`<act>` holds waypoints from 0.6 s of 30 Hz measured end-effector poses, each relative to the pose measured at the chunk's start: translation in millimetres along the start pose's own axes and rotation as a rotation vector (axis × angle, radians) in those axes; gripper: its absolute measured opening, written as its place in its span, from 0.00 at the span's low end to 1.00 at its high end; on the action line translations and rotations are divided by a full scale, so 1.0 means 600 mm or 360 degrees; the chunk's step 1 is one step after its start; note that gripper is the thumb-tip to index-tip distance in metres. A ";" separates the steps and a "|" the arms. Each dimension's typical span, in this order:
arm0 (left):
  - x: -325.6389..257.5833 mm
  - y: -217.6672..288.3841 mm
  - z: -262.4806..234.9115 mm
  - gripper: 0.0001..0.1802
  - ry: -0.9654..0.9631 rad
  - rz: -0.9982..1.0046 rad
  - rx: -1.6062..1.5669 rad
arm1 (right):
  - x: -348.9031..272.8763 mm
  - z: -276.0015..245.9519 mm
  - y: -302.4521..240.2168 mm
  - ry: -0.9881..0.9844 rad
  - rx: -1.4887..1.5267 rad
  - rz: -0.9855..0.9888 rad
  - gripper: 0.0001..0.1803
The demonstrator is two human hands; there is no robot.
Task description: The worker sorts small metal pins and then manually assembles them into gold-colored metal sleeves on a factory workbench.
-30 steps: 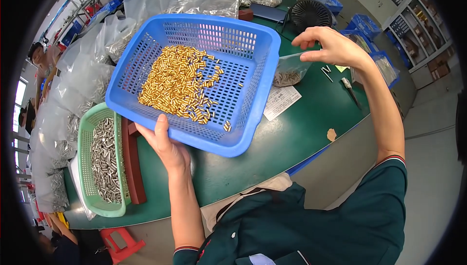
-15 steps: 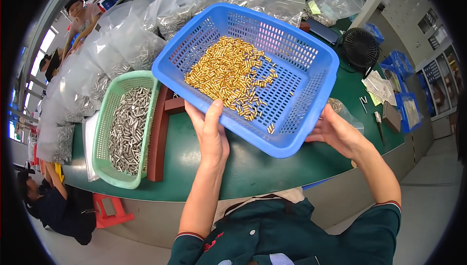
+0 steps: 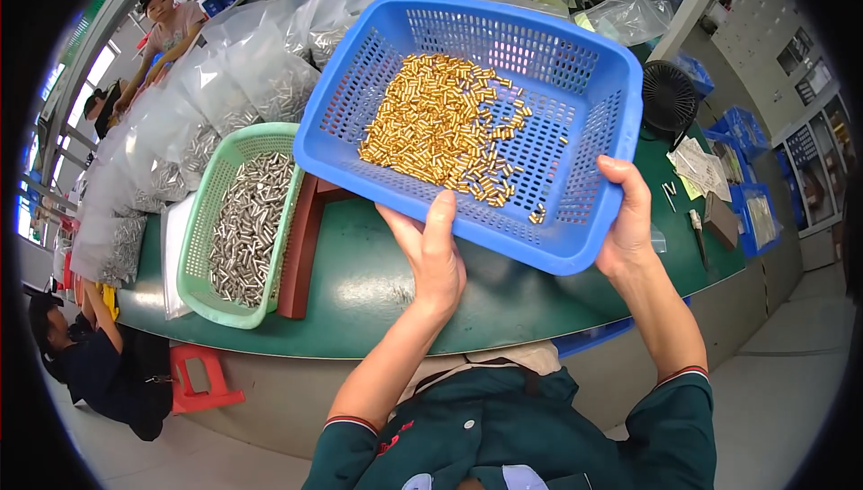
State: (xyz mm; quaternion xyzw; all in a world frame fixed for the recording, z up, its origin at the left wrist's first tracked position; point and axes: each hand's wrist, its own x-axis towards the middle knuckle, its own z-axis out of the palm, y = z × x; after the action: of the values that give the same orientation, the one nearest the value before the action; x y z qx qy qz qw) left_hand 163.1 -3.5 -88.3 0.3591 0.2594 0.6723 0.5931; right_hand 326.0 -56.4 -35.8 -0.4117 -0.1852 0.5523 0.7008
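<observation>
green basket of silver pins left of the hands | clear bags beyond it | black fan right, on green desk

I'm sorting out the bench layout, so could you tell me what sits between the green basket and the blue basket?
In the head view, a reddish-brown block stands on the table between the green basket and the blue basket, against the green one's side.

Green table: green basket, clear bags, black fan, papers.
</observation>
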 end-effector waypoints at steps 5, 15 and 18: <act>-0.020 -0.031 -0.032 0.42 -0.0140 0.0006 -0.0013 | -0.003 0.010 0.013 0.0071 0.0161 -0.0206 0.22; 0.047 -0.013 -0.195 0.53 0.0138 0.0404 0.1103 | 0.031 -0.003 -0.047 0.0078 -0.0096 -0.0165 0.19; 0.034 -0.021 -0.211 0.60 -0.0017 0.0398 0.1644 | 0.021 0.017 -0.048 0.0131 -0.0158 -0.0231 0.13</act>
State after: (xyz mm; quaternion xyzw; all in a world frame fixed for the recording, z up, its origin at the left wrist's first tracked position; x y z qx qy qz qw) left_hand 69.8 28.6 -171.2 0.6360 0.5089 0.5207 0.2558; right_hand 340.7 -42.6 -9.7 -0.4538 -0.2129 0.4729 0.7246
